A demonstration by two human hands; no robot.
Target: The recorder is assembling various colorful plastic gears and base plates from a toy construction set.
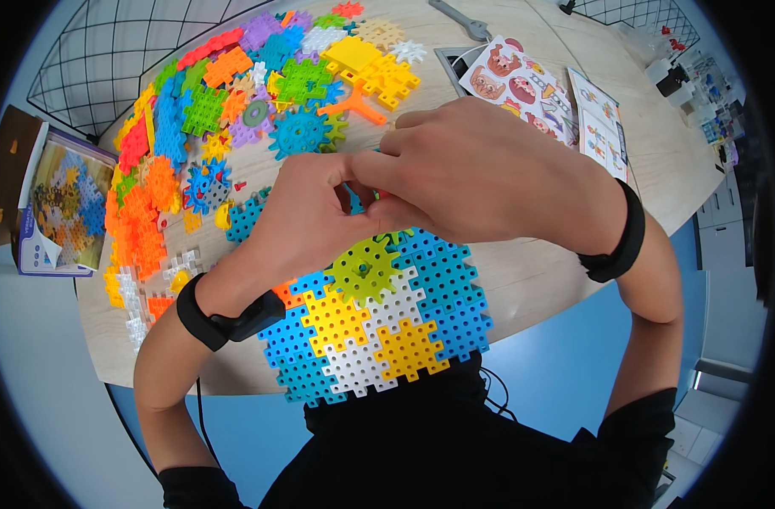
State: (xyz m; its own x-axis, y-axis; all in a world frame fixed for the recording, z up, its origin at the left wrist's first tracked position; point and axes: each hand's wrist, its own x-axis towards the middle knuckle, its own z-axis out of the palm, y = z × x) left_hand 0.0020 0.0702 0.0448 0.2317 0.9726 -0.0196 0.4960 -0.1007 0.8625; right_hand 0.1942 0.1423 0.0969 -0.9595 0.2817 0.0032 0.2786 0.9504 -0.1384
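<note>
My left hand (307, 212) and my right hand (489, 174) meet above a board of interlocking plastic plates (447, 280). Fingers of both hands are curled together and touch at the tips. A small bit of red and green shows between them, but what they grip is mostly hidden. The board has blue, teal, white and yellow square plates with rows of holes, and its front edge overhangs the table near my body. On it, just below my hands, lies a yellow-green gear (362, 270). Part of a darker green gear (398, 240) shows beside that one.
Loose gears and plates, among them a teal gear (299, 132) and an orange three-armed piece (354, 103), cover the table's left and back. An illustrated box (61, 204) stands at far left. A sticker sheet (523, 85), a booklet (602, 119) and a grey wrench (462, 20) lie at back right.
</note>
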